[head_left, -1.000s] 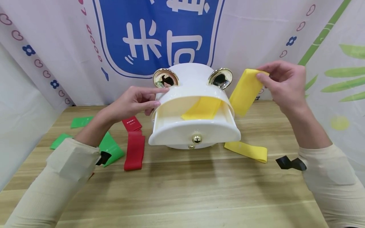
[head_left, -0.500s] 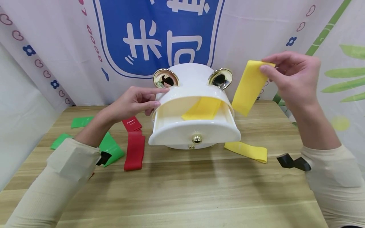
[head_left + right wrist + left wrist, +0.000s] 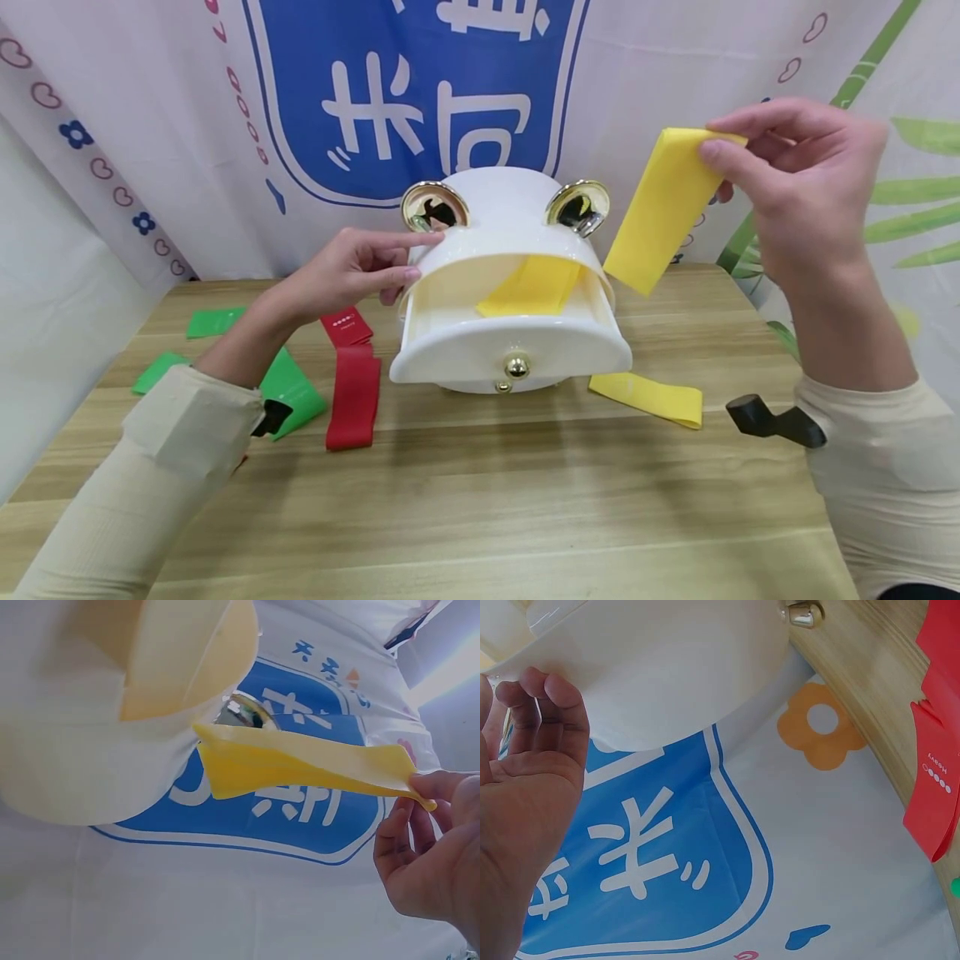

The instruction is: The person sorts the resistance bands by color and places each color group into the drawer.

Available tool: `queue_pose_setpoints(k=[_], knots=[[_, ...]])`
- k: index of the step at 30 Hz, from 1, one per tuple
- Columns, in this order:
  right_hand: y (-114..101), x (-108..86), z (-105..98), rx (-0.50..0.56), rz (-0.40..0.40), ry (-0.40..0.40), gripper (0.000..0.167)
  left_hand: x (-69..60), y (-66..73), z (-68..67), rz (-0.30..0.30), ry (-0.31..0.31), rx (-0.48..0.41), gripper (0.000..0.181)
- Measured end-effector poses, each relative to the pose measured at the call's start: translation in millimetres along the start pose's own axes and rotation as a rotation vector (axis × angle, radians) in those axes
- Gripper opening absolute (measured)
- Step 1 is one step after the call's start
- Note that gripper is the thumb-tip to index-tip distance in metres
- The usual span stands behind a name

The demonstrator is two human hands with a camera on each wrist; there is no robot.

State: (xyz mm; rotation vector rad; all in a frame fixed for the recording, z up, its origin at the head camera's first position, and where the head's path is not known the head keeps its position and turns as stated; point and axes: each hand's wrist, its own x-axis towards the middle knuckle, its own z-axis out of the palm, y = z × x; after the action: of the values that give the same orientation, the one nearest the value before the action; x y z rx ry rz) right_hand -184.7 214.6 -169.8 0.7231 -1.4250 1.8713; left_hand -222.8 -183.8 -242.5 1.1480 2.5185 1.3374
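Right hand held high, pinching a yellow band; left hand gripping a white container.
The right forearm slants upward; thumb and fingers pinch the band's top end, its length hanging down and leftward from the grip. The left hand lies lower, index finger extended onto the shell, thumb at the opening's edge.

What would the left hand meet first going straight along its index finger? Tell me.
The white box with gold-rimmed eyes, almost at once: in the head view, the left hand overlaps its shell with the index fingertip, though depth leaves contact unclear.
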Motion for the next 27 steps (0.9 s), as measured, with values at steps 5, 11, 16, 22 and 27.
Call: queue_pose_setpoints(k=[5,11,16,22,27], knots=[[-7.8,4.1,6.9,0.007,-0.042,0.015,0.018,0.0,-0.2,0.1,-0.001,-0.001,-0.01,0.051],[-13.1,9.5,15.1,0.049,-0.09,-0.005,0.023,-0.1,0.0,-0.1,-0.006,0.002,-0.008,0.051],[-17.4,10.4,22.2,0.129,-0.078,-0.015,0.025,0.3,-0.4,-0.5,0.001,-0.002,-0.013,0.05],[-18.0,7.1,34.6,0.223,-0.062,-0.025,0.025,1.1,-1.4,-1.1,0.015,-0.01,-0.014,0.05],[-15.7,3.0,45.7,0.201,-0.083,-0.077,0.024,1.1,-1.7,-0.8,0.015,-0.012,-0.016,0.05]])
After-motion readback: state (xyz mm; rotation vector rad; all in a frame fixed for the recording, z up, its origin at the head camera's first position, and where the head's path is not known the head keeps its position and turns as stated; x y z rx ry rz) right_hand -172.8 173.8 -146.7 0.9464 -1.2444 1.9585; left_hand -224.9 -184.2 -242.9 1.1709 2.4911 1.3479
